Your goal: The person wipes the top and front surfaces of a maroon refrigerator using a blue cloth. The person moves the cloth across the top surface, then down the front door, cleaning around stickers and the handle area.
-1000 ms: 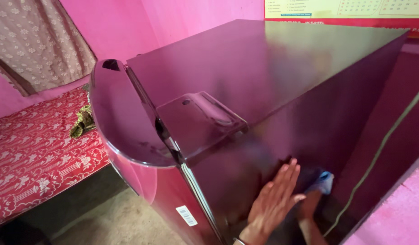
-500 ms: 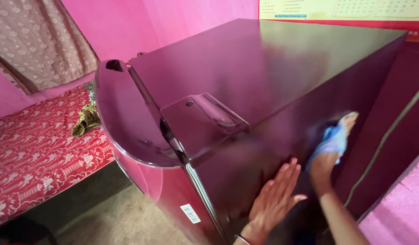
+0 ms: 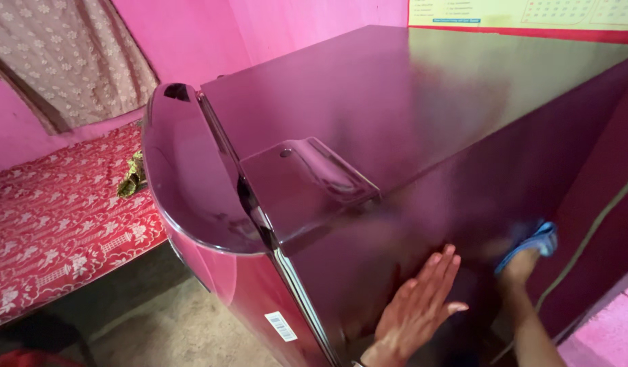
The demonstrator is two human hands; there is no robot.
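A glossy dark maroon refrigerator fills the view, seen from above, with its curved door at the left. My left hand lies flat with fingers spread on the fridge's side panel. My right hand presses a blue cloth against the same side panel, a little to the right of and above the left hand.
A bed with a red patterned cover stands at the left, a small olive cloth on it. Pink walls surround; a patterned curtain hangs top left. A thin cable runs down at the right. Bare floor lies below.
My right hand with the blue cloth rose up the side panel, then came back down to just right of my left hand. The left hand stayed flat in place.
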